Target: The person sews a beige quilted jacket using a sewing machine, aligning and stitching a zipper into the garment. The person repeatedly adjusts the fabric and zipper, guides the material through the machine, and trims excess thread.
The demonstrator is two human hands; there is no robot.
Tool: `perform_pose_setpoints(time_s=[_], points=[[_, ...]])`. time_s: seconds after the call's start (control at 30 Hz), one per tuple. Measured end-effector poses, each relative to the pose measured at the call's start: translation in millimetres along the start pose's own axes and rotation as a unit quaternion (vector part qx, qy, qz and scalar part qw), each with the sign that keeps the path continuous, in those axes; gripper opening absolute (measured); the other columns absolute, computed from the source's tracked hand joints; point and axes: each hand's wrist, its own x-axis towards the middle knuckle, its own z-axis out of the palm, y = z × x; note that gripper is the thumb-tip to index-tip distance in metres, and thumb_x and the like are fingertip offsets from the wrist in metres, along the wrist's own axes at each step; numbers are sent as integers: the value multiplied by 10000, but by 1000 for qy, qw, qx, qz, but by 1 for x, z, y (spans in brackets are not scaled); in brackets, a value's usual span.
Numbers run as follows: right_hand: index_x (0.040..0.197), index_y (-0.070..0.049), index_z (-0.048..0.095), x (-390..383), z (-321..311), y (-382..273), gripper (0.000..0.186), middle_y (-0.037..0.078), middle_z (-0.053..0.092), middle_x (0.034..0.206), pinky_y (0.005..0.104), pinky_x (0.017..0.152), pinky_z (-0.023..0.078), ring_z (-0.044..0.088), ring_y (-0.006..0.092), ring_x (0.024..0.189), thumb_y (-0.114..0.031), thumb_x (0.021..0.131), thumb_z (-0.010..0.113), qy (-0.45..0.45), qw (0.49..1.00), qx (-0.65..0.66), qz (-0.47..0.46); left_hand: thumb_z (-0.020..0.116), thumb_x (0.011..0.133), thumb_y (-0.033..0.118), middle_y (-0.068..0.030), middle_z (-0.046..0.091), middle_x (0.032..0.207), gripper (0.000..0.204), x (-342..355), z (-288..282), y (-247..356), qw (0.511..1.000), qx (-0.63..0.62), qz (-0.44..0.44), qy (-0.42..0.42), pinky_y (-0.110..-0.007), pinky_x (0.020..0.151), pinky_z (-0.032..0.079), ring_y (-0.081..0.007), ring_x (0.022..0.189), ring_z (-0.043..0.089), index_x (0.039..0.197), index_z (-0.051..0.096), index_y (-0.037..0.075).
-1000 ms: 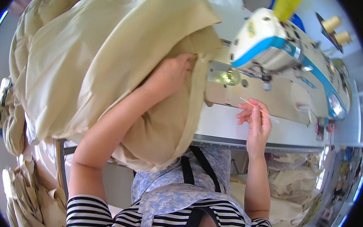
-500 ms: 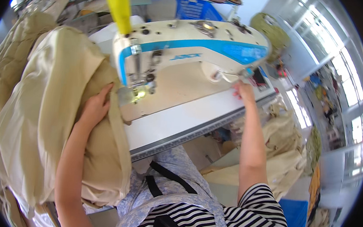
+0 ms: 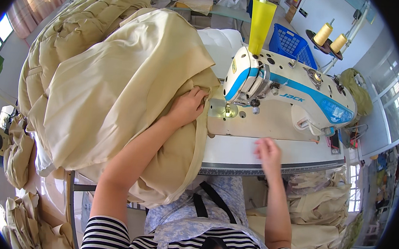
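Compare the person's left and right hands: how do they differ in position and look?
The left hand rests on the beige fabric, left of the sewing machine; the right hand is over the white tabletop, apart from that fabric. The left hand looks fairly sharp; the right hand is blurred, so whether it holds anything is unclear. Both are bare.

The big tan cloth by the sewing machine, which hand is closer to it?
Left. The left hand touches the tan cloth; the right hand is apart from it, to its right, over the white tabletop.
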Motion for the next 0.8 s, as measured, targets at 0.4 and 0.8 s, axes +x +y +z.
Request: perform_pose_setpoints(time_s=[0.4, 0.8], points=[[1551, 76, 226, 74, 149, -60, 787, 214, 608, 1268, 303, 640, 587, 697, 229, 903, -312, 1001, 634, -118, 955, 239, 126, 689, 869, 60, -123, 609, 1080, 252, 0, 4, -6, 999, -37, -3, 22, -413, 809, 543, -346, 950, 656, 1110, 613, 55], [934, 55, 707, 102, 180, -60, 323, 60, 623, 816, 263, 496, 502, 607, 122, 578, -252, 1006, 638, 7, 985, 168, -31, 716, 918, 106, -106, 646, 886, 174, -21, -7, 6, 965, -229, -105, 67, -308, 687, 528, -159, 743, 627, 999, 621, -15]])
